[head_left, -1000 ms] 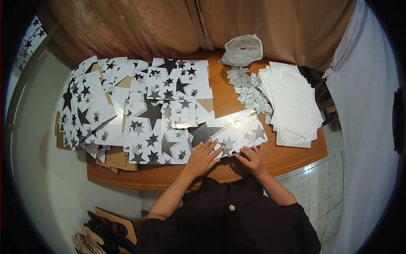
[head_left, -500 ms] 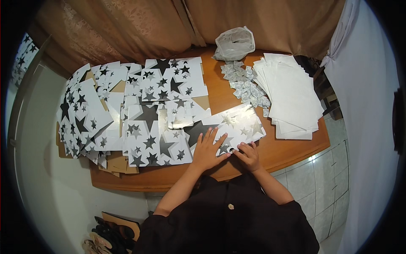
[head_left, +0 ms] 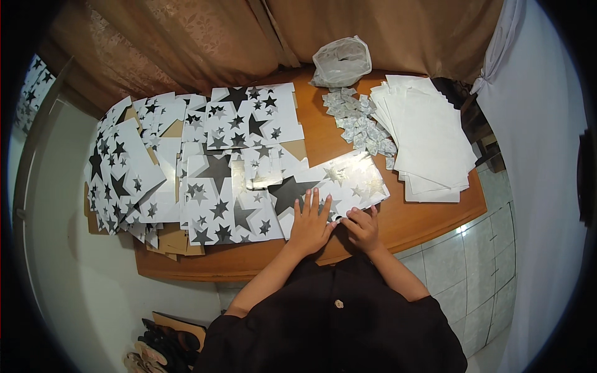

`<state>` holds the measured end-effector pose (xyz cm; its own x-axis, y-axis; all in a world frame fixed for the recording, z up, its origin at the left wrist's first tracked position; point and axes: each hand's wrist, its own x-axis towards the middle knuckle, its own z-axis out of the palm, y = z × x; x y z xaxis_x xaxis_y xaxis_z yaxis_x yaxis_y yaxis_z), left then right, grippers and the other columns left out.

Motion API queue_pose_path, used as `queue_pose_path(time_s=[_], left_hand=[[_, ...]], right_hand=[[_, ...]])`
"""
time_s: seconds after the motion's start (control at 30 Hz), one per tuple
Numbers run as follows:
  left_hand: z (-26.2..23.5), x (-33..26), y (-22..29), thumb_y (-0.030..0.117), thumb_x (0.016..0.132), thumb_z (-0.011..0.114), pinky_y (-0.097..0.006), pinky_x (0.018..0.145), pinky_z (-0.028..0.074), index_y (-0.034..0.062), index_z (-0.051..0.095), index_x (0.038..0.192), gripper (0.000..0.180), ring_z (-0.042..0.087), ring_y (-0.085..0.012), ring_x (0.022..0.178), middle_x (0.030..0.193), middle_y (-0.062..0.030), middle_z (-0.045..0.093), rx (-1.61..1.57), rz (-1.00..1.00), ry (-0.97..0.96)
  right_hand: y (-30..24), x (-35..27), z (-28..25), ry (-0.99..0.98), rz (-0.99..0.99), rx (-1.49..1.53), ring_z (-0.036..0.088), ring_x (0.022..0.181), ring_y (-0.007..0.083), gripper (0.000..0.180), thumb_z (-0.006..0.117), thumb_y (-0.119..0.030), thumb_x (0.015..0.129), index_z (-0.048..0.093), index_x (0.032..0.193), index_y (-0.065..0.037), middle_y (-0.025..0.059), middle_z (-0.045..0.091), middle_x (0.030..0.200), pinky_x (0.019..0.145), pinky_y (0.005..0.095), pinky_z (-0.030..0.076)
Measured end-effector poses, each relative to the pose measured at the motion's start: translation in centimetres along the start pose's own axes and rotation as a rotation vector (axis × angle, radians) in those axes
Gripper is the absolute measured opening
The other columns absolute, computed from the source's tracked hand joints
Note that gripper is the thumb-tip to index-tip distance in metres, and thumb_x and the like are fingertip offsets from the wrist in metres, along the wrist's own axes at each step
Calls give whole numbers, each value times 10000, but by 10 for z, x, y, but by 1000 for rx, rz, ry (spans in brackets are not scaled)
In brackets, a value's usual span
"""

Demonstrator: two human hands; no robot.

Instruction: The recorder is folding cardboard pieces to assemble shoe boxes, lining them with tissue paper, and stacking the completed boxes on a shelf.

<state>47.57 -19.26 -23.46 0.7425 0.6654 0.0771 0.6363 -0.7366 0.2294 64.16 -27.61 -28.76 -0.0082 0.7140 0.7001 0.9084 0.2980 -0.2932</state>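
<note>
A glossy white sheet printed with black stars (head_left: 348, 180) lies flat on the wooden table (head_left: 429, 217) in front of me. My left hand (head_left: 311, 222) rests palm down on its near part, fingers spread. My right hand (head_left: 362, 227) sits at the sheet's near edge with the fingers curled, pinching or pressing that edge. More star-printed sheets (head_left: 217, 161) lie overlapping to the left.
A stack of plain white sheets (head_left: 429, 137) lies at the right of the table. Small folded patterned pieces (head_left: 360, 124) are heaped beside it. A clear plastic bag (head_left: 341, 62) stands at the back by brown curtains. Tiled floor shows on the right, shoes at lower left.
Both hands stay on the star sheet's near edge. The left hand has spread flatter, the right hand has curled closer to the edge. The view shifted slightly.
</note>
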Motion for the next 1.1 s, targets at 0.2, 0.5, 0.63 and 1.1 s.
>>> queue_pose_path(time_s=[0.2, 0.5, 0.63, 1.1], left_hand=[[7, 0, -4, 343, 903, 488, -523, 1050, 252, 23, 377, 1356, 566, 293, -412, 1311, 1401, -273, 311, 6, 78, 60], [-4, -6, -17, 316, 864, 573, -447, 1028, 330, 9, 410, 1319, 573, 351, -382, 1292, 1379, -257, 364, -129, 215, 81], [-4, -3, -28, 278, 873, 570, -439, 1030, 328, 11, 397, 1323, 552, 351, -376, 1295, 1379, -258, 363, -130, 291, 24], [-10, -5, -10, 293, 830, 593, -483, 1029, 283, 76, 541, 1230, 458, 407, -303, 1261, 1332, -164, 460, -259, 57, 144]], right_hand=[[6, 37, -22, -158, 80, 187, 574, 752, 218, 233, 679, -82, 690, 675, 921, -118, 27, 596, 782, 681, 336, 456], [6, 30, -27, -153, -175, 96, 568, 855, 197, 278, 657, -134, 679, 673, 955, -162, 15, 574, 876, 777, 360, 441], [12, 19, -19, -121, -239, 51, 566, 918, 197, 237, 630, -152, 710, 664, 944, -175, 7, 580, 901, 849, 389, 415], [2, 22, -21, -96, -217, -90, 536, 903, 173, 184, 641, -167, 770, 631, 954, -164, -11, 571, 909, 840, 385, 385]])
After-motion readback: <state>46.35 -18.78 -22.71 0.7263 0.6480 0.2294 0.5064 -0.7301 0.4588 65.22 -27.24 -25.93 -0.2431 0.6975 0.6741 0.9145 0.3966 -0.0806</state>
